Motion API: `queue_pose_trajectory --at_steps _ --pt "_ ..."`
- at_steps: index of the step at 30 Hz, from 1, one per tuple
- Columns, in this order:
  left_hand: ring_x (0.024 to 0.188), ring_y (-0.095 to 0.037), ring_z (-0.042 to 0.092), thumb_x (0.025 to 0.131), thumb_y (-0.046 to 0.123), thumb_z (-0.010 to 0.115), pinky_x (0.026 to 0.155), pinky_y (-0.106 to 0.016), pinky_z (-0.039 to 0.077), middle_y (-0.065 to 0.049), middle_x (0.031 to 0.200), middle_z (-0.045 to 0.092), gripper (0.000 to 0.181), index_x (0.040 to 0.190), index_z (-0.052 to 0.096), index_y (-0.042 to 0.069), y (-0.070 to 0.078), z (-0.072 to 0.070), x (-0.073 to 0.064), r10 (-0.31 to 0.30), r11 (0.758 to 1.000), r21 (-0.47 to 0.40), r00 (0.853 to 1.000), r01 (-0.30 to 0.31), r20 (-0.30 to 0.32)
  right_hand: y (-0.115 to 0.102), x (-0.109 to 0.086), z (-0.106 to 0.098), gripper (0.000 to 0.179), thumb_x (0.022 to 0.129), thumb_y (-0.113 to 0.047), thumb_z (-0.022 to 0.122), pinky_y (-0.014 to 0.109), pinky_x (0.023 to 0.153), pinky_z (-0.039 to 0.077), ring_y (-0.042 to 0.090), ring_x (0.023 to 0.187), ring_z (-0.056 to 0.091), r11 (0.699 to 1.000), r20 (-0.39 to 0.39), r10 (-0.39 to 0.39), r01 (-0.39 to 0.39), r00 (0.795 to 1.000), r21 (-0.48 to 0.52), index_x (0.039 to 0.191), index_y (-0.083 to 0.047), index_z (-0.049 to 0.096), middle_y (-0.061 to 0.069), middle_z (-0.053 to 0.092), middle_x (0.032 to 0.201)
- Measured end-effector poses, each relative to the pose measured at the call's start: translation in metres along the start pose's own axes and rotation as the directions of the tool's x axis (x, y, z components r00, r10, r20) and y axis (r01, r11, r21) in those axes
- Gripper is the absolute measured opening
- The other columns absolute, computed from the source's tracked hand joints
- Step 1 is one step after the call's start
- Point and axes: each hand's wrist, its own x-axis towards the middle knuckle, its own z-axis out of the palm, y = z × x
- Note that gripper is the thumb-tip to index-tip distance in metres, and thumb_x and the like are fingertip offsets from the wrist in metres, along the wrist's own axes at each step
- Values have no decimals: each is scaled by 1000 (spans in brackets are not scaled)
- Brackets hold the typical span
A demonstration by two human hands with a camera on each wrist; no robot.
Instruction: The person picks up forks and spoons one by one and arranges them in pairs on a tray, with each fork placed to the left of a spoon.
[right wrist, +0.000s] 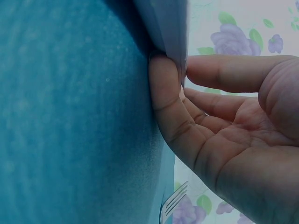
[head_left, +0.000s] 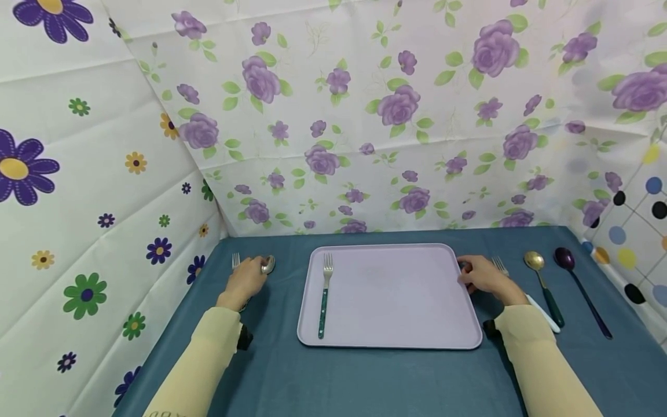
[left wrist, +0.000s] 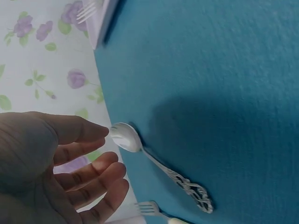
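Note:
A pale lilac tray lies on the blue-green cloth, with a green-handled fork along its left side. My right hand pinches the tray's right rim; in the right wrist view, fingers lie on both sides of the edge. Over at the left, my left hand hovers by a silver spoon with an openwork handle. Its fingers are loosely bent and hold nothing, the index finger and thumb close to the spoon's bowl. A second fork lies just beyond that hand, partly hidden by it in the head view.
Right of the tray lie a white-handled fork, partly behind my right arm, a gold spoon with a green handle and a dark purple spoon. Flowered sheets hang behind and at the left; a dotted one stands at the right.

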Motion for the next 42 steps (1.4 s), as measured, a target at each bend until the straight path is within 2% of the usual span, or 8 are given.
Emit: queue_pose_trajectory --at_steps 9,14,24,31,37,42 --pt "120 -48 56 100 3 61 95 -65 50 -31 133 55 39 138 59 -5 -12 12 4 -40 999 22 999 40 2 2 1 1 63 95 7 60 39 66 62 22 73 65 1000 -4 1 -1 1000 15 148 24 31 14 55 90" --pt "116 -47 59 99 3 63 93 -64 51 -32 129 56 40 137 57 -7 -15 17 4 -53 998 36 999 53 7 3 2 1 62 94 7 60 39 66 62 22 72 64 1000 -13 -1 1 1000 8 147 24 32 14 54 89" --pt "113 -47 60 99 3 63 93 -65 51 -32 127 57 37 135 58 -7 -18 20 1 -82 996 38 997 81 13 1 1 1 63 95 7 60 39 65 62 22 72 63 1000 -5 -2 2 1000 7 147 25 31 13 54 88" --pt "111 -48 60 97 0 63 90 -65 52 -31 124 59 39 136 59 -4 -18 24 1 -45 996 76 999 45 -1 0 0 1 62 94 8 59 39 65 61 22 72 63 1000 -4 -6 6 1000 8 147 25 32 14 54 88" --pt "104 -46 65 96 -5 64 87 -62 54 -30 119 66 36 131 64 -5 -19 27 1 0 994 106 999 4 -37 0 0 1 62 95 7 60 38 65 62 23 73 63 1000 -5 -1 1 1000 8 147 25 32 14 54 88" --pt "97 -45 69 94 -4 69 83 -59 56 -29 116 69 31 125 67 -5 -18 26 3 37 994 107 998 -31 -55 0 0 1 62 95 7 60 38 65 62 23 72 63 1000 -10 -1 1 1000 -6 147 24 32 14 54 88"
